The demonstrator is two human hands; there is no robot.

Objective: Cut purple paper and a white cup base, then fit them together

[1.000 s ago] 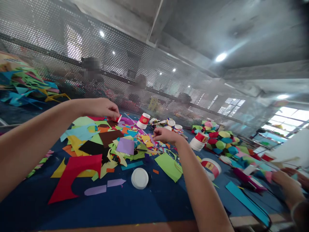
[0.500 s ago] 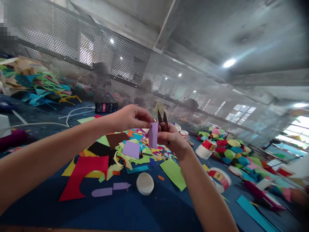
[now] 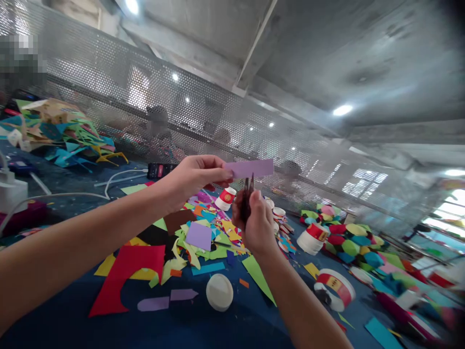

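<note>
My left hand (image 3: pixel 209 170) pinches the left end of a purple paper strip (image 3: pixel 254 167), which lies about level in the air. Just below the strip, my right hand (image 3: pixel 256 220) is closed around a pair of scissors (image 3: pixel 248 194). Their blades point up, slightly apart, with the tips at the strip's lower edge; I cannot tell whether they touch it. Under the hands lies a heap of coloured paper scraps, with a purple paper square (image 3: pixel 198 236) on it. Two purple cut pieces (image 3: pixel 153 304) rest nearer to me, beside a round white lid (image 3: pixel 219 292).
Red paper (image 3: pixel 132 271) with a curved cutout lies at left. A phone (image 3: pixel 160 170) with a cable stands behind my left arm. At right are a white-and-red paper cup (image 3: pixel 313 238), a cut cup ring (image 3: pixel 334 289) and a glue gun (image 3: pixel 405 315). A perforated metal screen (image 3: pixel 203 111) rises behind.
The purple strip has turned from upright to level, its free end now to the right. My right hand has let go of it and moved lower with the scissors.
</note>
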